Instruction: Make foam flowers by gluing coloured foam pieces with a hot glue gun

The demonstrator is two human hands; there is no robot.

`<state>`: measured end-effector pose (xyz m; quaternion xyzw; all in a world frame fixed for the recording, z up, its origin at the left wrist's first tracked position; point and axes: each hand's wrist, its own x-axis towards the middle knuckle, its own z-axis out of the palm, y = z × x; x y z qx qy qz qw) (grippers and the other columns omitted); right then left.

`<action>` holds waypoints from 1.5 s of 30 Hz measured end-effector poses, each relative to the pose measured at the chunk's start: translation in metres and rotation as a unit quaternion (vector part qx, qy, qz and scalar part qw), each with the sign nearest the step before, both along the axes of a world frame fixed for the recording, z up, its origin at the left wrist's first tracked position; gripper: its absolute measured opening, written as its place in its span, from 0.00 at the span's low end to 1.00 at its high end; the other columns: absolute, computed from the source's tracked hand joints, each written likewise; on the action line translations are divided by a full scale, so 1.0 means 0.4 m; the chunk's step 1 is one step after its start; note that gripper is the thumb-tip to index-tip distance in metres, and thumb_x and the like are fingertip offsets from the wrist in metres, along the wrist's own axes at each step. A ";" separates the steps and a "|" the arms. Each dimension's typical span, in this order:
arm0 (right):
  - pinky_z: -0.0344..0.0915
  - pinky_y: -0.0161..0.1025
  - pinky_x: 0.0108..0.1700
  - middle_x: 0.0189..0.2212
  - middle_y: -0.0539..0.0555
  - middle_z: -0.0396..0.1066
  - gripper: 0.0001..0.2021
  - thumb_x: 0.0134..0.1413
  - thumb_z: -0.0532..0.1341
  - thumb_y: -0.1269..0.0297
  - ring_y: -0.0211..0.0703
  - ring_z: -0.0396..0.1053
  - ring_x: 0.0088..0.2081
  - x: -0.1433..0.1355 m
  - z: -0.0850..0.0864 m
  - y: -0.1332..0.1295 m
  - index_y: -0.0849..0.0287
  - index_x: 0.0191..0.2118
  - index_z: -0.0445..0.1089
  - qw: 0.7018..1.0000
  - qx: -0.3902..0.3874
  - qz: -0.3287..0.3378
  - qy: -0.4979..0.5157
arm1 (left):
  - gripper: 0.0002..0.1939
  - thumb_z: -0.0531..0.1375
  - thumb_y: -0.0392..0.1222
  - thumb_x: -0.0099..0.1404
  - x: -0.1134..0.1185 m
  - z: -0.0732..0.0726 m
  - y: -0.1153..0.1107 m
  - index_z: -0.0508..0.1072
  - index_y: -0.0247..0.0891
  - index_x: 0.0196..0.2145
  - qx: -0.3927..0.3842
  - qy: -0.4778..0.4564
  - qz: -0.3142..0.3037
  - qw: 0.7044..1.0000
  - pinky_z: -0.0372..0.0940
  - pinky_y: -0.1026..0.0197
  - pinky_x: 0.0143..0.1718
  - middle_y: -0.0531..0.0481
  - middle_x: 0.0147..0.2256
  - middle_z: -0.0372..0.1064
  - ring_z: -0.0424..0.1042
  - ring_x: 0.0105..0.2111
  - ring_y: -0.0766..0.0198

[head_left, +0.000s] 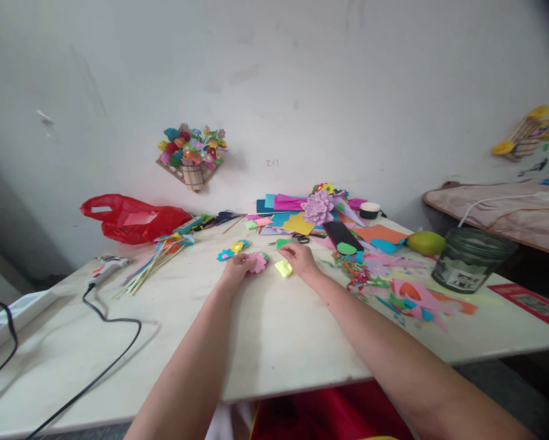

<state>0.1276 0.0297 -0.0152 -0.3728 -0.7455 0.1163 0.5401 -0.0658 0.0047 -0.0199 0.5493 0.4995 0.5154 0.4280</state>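
the left hand (238,269) pinches a pink flower (258,263); the right hand (300,259) pinches a green piece (281,243) above yellow paper (283,267).

the single head view looks forward and slightly down across the table (251,366) from its near edge.

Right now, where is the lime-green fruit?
In the head view, the lime-green fruit is on the table's right side, just left of the glass jar.

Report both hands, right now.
Left hand: closed on the edge of the pink flower.
Right hand: fingers bunched at the green piece; whether they grip it cannot be told.
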 end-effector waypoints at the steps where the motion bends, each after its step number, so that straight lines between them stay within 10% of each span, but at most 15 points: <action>1: 0.60 0.33 0.29 0.23 0.53 0.69 0.08 0.47 0.55 0.64 0.37 0.65 0.24 -0.001 -0.002 0.003 0.61 0.27 0.68 1.000 0.002 0.012 0.004 | 0.15 0.63 0.47 0.45 -0.002 -0.002 0.003 0.66 0.34 0.25 0.001 -0.003 -0.001 1.000 0.56 0.65 0.23 0.50 0.21 0.66 0.63 0.20 0.69; 24: 0.60 0.33 0.23 0.18 0.49 0.65 0.06 0.41 0.59 0.63 0.34 0.62 0.19 -0.019 -0.004 0.000 0.60 0.24 0.68 0.989 -0.097 0.069 0.086 | 0.15 0.60 0.48 0.49 0.055 0.043 -0.046 0.66 0.33 0.28 -0.022 -0.072 -0.106 0.991 0.65 0.62 0.29 0.47 0.27 0.69 0.69 0.26 0.65; 30: 0.61 0.34 0.31 0.24 0.52 0.65 0.06 0.43 0.60 0.63 0.37 0.64 0.29 -0.021 0.010 -0.017 0.59 0.23 0.71 0.995 -0.002 0.082 0.050 | 0.15 0.60 0.46 0.50 0.064 0.031 -0.035 0.68 0.32 0.31 -0.044 -0.108 -0.156 0.981 0.65 0.63 0.32 0.45 0.31 0.70 0.69 0.30 0.65; 45: 0.63 0.36 0.37 0.37 0.54 0.63 0.04 0.41 0.62 0.65 0.40 0.63 0.40 -0.034 -0.019 -0.002 0.57 0.27 0.72 0.988 -0.062 0.122 0.072 | 0.05 0.58 0.37 0.53 0.083 0.047 -0.052 0.68 0.32 0.28 -0.066 -0.178 -0.189 0.963 0.66 0.60 0.36 0.47 0.29 0.68 0.69 0.30 0.66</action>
